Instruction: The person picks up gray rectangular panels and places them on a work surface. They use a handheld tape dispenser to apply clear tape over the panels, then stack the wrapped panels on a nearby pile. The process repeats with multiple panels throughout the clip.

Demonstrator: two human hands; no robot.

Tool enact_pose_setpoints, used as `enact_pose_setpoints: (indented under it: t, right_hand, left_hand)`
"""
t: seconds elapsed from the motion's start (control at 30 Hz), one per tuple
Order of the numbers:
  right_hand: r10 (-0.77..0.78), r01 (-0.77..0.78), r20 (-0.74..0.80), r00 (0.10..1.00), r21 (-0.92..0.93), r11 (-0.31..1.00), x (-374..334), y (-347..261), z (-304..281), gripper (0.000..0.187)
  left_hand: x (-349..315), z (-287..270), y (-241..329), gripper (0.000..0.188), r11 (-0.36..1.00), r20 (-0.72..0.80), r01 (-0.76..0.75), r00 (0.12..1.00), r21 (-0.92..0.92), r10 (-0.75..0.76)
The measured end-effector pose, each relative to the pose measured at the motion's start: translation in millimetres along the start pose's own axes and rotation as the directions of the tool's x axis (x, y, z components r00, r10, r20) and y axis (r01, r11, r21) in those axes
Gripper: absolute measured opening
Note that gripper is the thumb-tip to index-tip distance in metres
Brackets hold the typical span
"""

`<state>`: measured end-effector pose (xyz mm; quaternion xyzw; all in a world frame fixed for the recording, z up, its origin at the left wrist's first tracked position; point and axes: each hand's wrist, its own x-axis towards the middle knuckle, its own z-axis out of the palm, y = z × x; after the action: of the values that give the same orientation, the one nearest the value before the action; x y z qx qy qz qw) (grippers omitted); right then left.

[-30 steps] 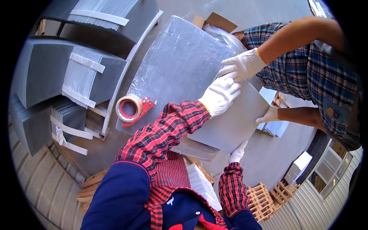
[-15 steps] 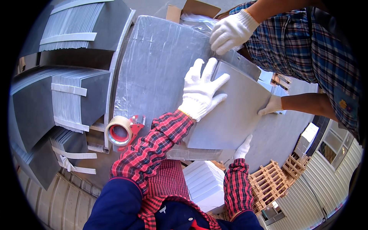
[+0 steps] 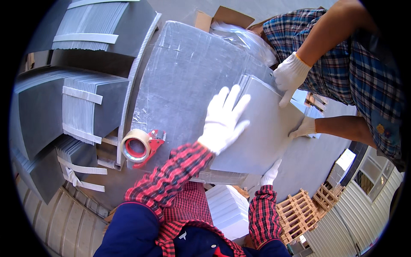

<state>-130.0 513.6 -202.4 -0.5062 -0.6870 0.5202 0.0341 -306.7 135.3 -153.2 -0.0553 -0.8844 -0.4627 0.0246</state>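
Observation:
A stack of thin grey sheets (image 3: 261, 132) lies on a larger surface wrapped in clear film (image 3: 180, 73). My left hand (image 3: 224, 122), in a white knit glove, is spread flat with fingers apart over the stack's left edge. My right hand (image 3: 270, 172), also gloved, rests along the near right edge of the stack, its fingers stretched out and partly hidden. Across from me a co-worker's gloved hand (image 3: 292, 76) is at the far edge of the sheets, and their other hand (image 3: 304, 127) touches the right corner. A red tape dispenser (image 3: 156, 143) with a tan roll lies left of my forearm.
Strapped bundles of grey panels (image 3: 112, 103) stand on the left. Behind the work surface is an opened cardboard box (image 3: 233, 17) with clear plastic bags (image 3: 244, 36). White blocks (image 3: 229, 210) sit below me, wooden pallets (image 3: 297, 214) at the lower right.
The co-worker's upper hand has moved right and down to the edge of the sheets, uncovering the plastic bags. My left hand has shifted slightly down and left; my right hand stays at the edge.

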Motion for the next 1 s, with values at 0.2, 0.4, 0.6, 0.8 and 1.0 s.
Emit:
enact_pose_setpoints:
  t: [0.2, 0.4, 0.6, 0.8, 1.0]
  right_hand:
    - [0.196, -0.226, 0.193, 0.961, 0.148, 0.963, -26, -36, 13, 0.074]
    - [0.262, -0.337, 0.362, 0.894, 0.161, 0.928, -23, -49, 10, 0.070]
    - [0.178, -0.273, 0.466, 0.866, 0.145, 0.951, -16, -43, 9, 0.082]
    - [0.089, -0.161, 0.475, 0.876, 0.113, 0.980, -34, -65, -1, 0.072]
    - [-0.182, 0.264, 0.475, 0.861, -0.111, 0.958, -131, -137, -18, 0.063]
  left_hand:
    - [-124, 9, 47, 0.073, 0.992, 0.143, -0.038, 0.990, 0.123, 0.020]
    - [-131, 27, 56, 0.071, 0.905, 0.108, -0.081, 0.993, 0.417, 0.040]
    - [-137, 28, 68, 0.072, 0.845, 0.136, -0.114, 0.989, 0.522, 0.049]
    - [-144, 24, 65, 0.072, 0.877, 0.112, -0.102, 0.992, 0.469, 0.055]
    - [-149, 2, 44, 0.070, 0.923, 0.164, -0.042, 0.986, 0.383, -0.023]
